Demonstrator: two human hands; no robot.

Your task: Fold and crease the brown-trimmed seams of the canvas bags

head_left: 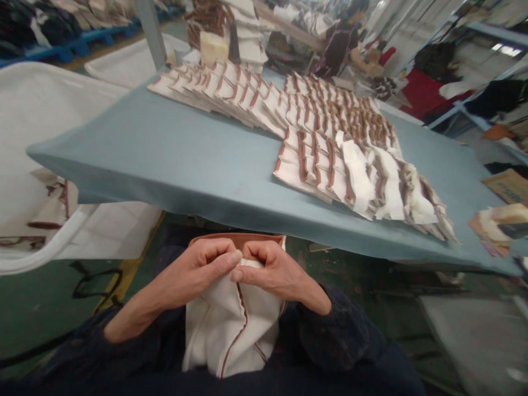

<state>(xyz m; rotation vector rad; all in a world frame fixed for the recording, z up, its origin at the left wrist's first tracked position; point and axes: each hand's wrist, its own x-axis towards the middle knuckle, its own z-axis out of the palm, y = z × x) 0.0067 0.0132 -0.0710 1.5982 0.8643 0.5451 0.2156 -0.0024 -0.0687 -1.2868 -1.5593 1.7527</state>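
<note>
A white fabric piece (235, 330) with brown trim hangs over my lap, below the table's front edge. My left hand (206, 267) pinches its upper part from the left, thumb and fingers pressed together. From the right, my right hand (270, 269) pinches the same cloth, and the two thumbs nearly touch. A brown edge (243, 237) of the piece shows behind the hands. One brown seam runs down the cloth from between my fingers.
The blue-green table (165, 159) carries rows of white, brown-edged fabric pieces (305, 159). At the left stands a white bin (61, 236) with similar pieces. Behind the table is a person (340, 41). Shelving (495, 33) with fabrics stands at the right.
</note>
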